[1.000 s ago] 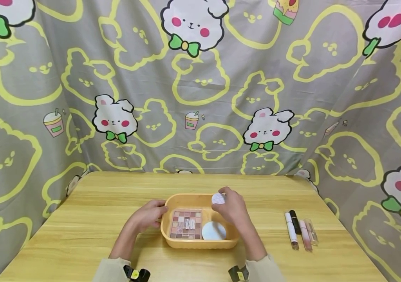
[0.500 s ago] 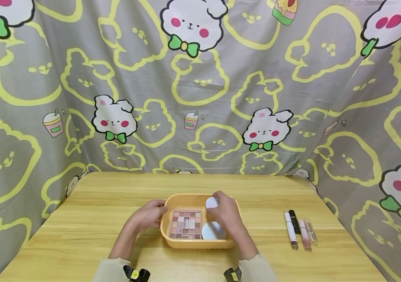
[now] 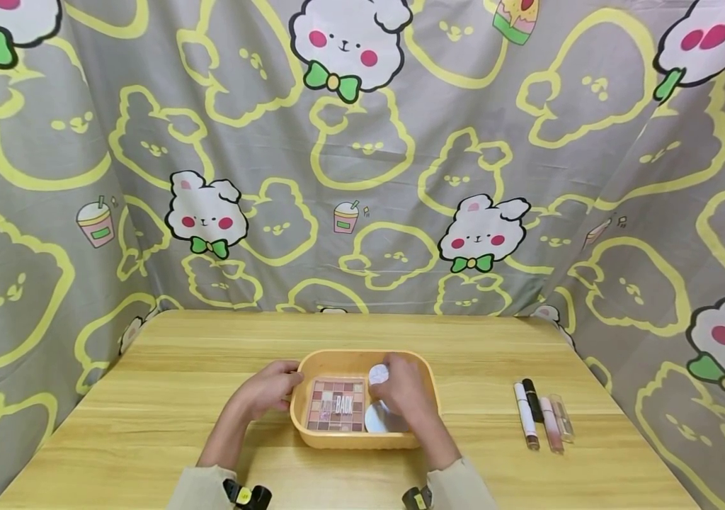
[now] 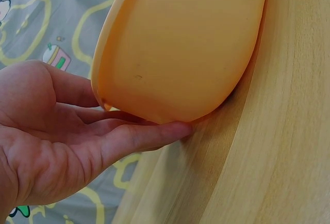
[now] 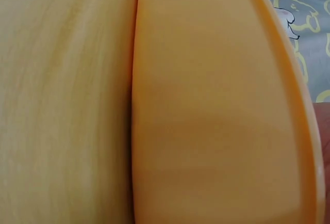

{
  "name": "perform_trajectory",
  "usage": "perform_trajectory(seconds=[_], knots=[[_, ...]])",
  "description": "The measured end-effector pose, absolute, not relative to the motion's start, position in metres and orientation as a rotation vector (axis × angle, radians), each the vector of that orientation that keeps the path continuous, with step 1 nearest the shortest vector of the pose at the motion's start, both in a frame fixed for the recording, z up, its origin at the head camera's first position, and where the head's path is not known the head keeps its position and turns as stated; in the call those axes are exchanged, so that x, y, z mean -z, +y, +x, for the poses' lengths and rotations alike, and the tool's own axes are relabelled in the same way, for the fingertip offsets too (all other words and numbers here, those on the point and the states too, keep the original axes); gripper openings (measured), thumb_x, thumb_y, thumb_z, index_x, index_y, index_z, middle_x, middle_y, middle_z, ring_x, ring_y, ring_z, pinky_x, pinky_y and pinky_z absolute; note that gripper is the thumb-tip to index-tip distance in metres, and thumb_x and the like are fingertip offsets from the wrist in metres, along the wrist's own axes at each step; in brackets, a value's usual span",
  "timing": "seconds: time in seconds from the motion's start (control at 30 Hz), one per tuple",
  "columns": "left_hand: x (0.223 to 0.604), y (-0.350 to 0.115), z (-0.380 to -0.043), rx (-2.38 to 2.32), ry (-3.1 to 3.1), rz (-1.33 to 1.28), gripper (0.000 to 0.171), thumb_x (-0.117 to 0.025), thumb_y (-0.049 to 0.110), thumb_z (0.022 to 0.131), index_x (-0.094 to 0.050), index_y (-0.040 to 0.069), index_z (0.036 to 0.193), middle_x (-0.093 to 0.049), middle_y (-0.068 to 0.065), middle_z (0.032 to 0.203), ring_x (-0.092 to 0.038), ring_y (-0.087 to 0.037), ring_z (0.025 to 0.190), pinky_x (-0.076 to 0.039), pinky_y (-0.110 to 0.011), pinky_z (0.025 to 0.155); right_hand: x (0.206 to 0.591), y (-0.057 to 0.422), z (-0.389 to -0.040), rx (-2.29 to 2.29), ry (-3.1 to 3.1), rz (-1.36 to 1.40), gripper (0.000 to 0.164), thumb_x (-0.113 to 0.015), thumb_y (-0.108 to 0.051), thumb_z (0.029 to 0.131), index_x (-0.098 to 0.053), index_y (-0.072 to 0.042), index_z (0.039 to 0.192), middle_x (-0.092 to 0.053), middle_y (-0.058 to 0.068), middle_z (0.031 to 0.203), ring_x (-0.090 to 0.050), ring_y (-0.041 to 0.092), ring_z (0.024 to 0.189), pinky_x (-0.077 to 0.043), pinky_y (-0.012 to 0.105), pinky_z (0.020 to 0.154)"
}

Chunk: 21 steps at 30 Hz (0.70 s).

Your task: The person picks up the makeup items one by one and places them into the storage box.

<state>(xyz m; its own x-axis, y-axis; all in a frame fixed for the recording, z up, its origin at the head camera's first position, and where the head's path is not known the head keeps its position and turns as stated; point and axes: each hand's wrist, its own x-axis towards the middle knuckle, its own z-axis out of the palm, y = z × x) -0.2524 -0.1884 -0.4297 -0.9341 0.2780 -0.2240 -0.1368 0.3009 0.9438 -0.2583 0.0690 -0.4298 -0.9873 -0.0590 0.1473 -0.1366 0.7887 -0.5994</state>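
White round disc [image 3: 378, 375], perhaps faintly patterned; right hand [image 3: 403, 387] pinches it.

Forearms [image 3: 225, 435] angled inward; left hand [image 3: 270, 389] gripping, thumb [image 4: 147, 137] extended; right hand [image 3: 404, 388] pinching.

Bright, even light on my table [image 3: 190, 368], soft shadow below my left hand [image 4: 72, 139], my right hand [image 3: 403, 388] slightly blurred — curtain [image 3: 401, 170] stretched toward the edges.
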Motion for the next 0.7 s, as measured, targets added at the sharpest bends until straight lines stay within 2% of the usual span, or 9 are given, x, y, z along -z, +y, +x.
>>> perform_trajectory(seconds=[0.3, 0.7], knots=[[0.4293, -0.1887, -0.2519, -1.669, 2.228, 0.131, 0.046, -0.039, 0.012, 0.106, -0.042, -0.013, 0.145, -0.063, -0.026, 0.128, -0.065, -0.034, 0.115, -0.061, -0.046, 0.082, 0.435, 0.0662, -0.259, -1.023, -2.866, 0.166, 0.04, -0.086, -0.01, 0.069, -0.065, 0.0, 0.102, -0.067, 0.011, 0.088, -0.06, 0.024, 0.079, -0.054, 0.039, 0.07], [0.4289, -0.1883, -0.2512, -1.669, 2.227, 0.124, 0.047, -0.039, 0.012, 0.106, -0.04, -0.013, 0.146, -0.06, -0.028, 0.131, -0.063, -0.037, 0.118, -0.06, -0.048, 0.084, 0.4351, 0.0633, -0.2573, -1.048, -2.896, 0.173, 0.044, -0.085, -0.007, 0.071, -0.063, 0.003, 0.109, -0.066, 0.014, 0.09, -0.061, 0.026, 0.081, -0.054, 0.04, 0.071]])
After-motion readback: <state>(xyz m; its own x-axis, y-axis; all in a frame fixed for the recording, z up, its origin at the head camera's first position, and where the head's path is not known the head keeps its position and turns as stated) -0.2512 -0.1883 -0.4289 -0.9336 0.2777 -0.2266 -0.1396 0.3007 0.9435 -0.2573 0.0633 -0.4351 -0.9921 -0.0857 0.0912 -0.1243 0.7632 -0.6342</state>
